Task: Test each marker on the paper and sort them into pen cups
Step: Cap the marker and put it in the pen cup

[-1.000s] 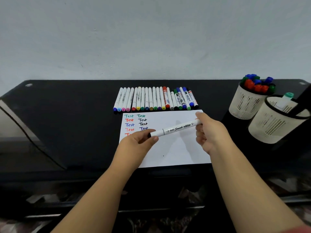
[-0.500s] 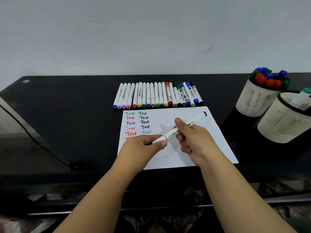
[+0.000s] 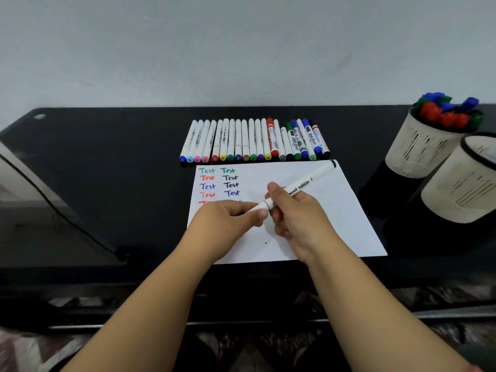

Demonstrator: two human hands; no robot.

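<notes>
Left hand (image 3: 228,221): in the centre of the frame, fingers curled and pinching the lower end of the marker, probably the cap, to pull it off.
Marker (image 3: 298,187): white barrel held slanting above the paper, dark end pointing to the upper right.
Right hand (image 3: 294,218): wrapped around the marker's barrel, keeping it steady against the pull.
Paper (image 3: 335,210): flat on the desk (image 3: 107,170) under both hands, "Test" words in two columns at its upper left; free space is left for the next trial.
Marker row (image 3: 253,140): above the paper, waiting.
Pen cups (image 3: 421,146): far right; the back one is full of caps.
</notes>
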